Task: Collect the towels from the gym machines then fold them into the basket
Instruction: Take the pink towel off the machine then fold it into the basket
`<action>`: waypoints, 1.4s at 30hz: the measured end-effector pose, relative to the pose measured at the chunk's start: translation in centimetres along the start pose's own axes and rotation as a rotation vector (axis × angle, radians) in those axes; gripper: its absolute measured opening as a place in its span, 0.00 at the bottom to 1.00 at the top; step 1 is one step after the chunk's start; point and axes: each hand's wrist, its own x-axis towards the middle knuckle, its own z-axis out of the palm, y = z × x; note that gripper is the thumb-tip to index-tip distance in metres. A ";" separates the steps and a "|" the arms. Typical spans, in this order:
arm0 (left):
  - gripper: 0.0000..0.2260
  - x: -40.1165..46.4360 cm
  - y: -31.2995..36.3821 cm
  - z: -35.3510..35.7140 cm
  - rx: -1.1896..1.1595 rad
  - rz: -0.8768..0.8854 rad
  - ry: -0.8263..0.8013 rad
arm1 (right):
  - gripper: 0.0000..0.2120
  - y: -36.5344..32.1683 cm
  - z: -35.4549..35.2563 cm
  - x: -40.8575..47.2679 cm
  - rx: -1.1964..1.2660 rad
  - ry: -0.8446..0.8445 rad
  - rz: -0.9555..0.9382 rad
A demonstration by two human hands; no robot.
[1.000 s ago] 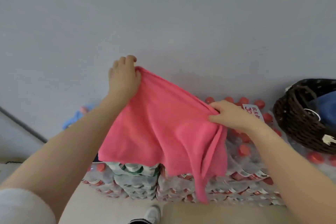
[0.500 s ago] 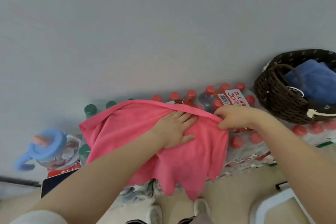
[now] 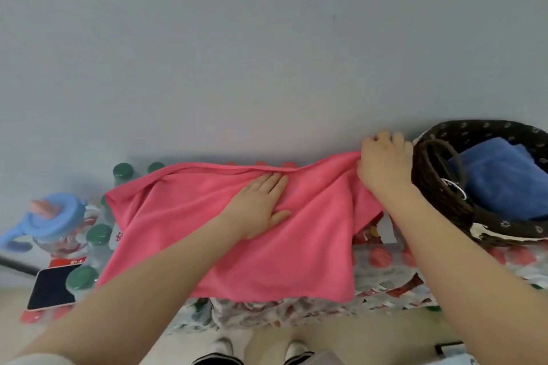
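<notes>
Spreading flat over packed water bottles (image 3: 382, 258) for folding, the pink towel (image 3: 237, 246) is pinned by the open left hand (image 3: 261, 204) while the right hand (image 3: 382, 163) pinches its far corner taut beside the basket (image 3: 439, 187).

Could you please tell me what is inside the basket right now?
A folded blue towel lies inside the basket. Whatever is beneath it, and the basket's floor, is covered.
</notes>
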 end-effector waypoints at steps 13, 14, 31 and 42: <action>0.15 -10.0 -12.2 -2.2 -0.117 -0.646 0.368 | 0.14 -19.0 -1.1 -3.2 0.711 -0.410 -0.756; 0.17 -10.6 -13.1 -2.3 -0.115 -0.688 0.311 | 0.16 -20.1 -1.2 -3.3 0.713 -0.425 -0.768; 0.08 -14.0 -18.3 -7.1 -1.694 -0.694 0.493 | 0.16 -29.9 -1.5 -2.8 1.000 -0.304 -0.475; 0.06 -16.8 -15.9 -3.3 -1.566 -0.431 0.044 | 0.11 -30.1 -5.5 -1.0 1.843 -0.532 0.174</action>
